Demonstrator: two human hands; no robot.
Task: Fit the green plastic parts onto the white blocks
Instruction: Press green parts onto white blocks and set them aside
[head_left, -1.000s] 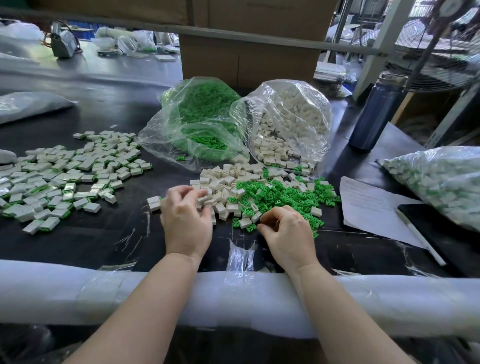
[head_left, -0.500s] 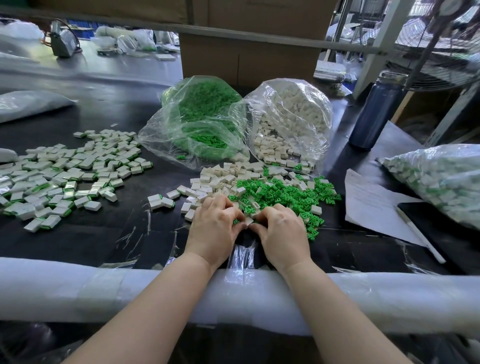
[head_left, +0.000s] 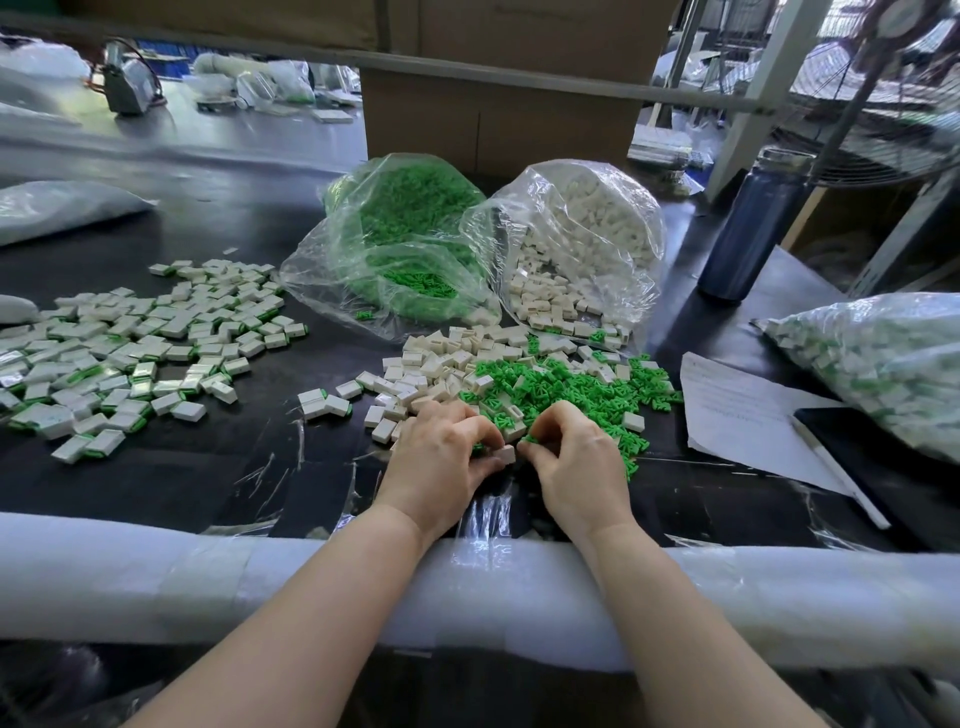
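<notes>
My left hand (head_left: 441, 457) pinches a small white block (head_left: 506, 454) at the near edge of the loose piles. Facing it, my right hand (head_left: 574, 457) pinches a green plastic part (head_left: 529, 440) just right of that block; the two nearly touch. Behind the hands lie a heap of loose white blocks (head_left: 441, 364) and a heap of green parts (head_left: 571, 389). Fitted blocks with green edges (head_left: 130, 353) are spread over the left of the black table (head_left: 208, 467).
Two open clear bags stand behind the heaps: green parts (head_left: 400, 244) and white blocks (head_left: 576, 244). A blue bottle (head_left: 748, 228), a paper sheet (head_left: 743, 415) with a pen, and a filled bag (head_left: 883, 364) lie right. White foam padding (head_left: 156, 577) lines the near edge.
My left hand moved right from the white pile to meet my right hand. Both hands now stay close together, the block and the green part between their fingertips.
</notes>
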